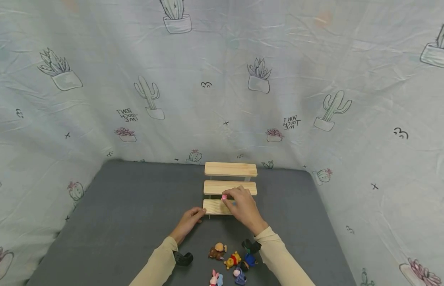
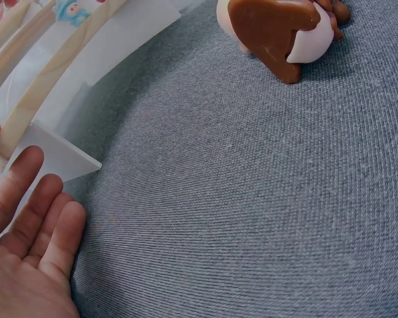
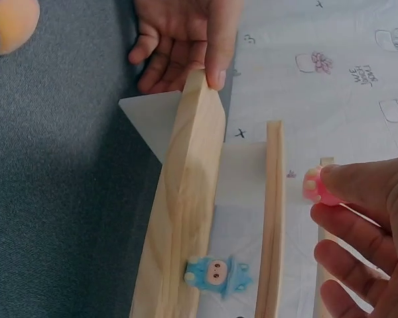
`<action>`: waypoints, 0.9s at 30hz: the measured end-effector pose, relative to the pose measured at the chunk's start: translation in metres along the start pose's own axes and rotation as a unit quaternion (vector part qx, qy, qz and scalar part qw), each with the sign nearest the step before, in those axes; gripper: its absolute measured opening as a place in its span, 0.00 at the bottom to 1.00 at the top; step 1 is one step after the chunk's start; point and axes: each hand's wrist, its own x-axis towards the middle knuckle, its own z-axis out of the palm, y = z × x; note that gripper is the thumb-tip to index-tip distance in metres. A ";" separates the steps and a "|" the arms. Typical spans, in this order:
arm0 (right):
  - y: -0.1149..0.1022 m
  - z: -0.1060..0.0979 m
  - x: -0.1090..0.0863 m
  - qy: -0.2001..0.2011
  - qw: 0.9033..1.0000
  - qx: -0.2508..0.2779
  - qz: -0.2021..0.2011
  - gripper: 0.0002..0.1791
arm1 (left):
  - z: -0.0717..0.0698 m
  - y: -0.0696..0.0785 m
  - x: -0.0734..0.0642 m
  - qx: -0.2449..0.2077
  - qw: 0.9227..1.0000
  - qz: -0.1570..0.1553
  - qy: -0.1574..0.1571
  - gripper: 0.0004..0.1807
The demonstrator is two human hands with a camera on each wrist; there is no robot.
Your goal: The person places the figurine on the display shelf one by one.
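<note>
A three-step wooden display shelf (image 1: pixel 214 206) with pale boards and whitish translucent side supports stands in front of both hands. My left hand (image 1: pixel 189 223) holds the left end of its lowest board, thumb on the wood and the other fingers below. Between thumb and forefinger, my right hand (image 1: pixel 244 206) pinches a small pink figurine (image 3: pixel 317 187), held above the lower steps. A blue hooded figurine (image 3: pixel 215 273) with a pale face is on the lowest board, partly covered by the right hand in the head view.
Several toy figures lie on the grey cloth (image 1: pixel 143 222) nearer me: a brown one (image 1: pixel 217 252), a yellow-and-red bear (image 1: pixel 233 260), a blue-purple donkey (image 1: pixel 239 275) and a pink-eared one (image 1: pixel 214 278). A cactus-print curtain (image 1: pixel 222 99) hangs behind the shelf.
</note>
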 end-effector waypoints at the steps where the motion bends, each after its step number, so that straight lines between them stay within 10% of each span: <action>1: 0.000 0.001 0.001 -0.001 1.000 -0.005 -0.001 0.12 | -0.001 0.000 0.001 0.000 1.000 -0.001 0.000 0.23; 27: 0.007 0.029 0.018 -0.022 0.994 -0.107 -0.013 0.05 | -0.017 0.001 0.022 -0.002 1.000 0.012 -0.025 0.24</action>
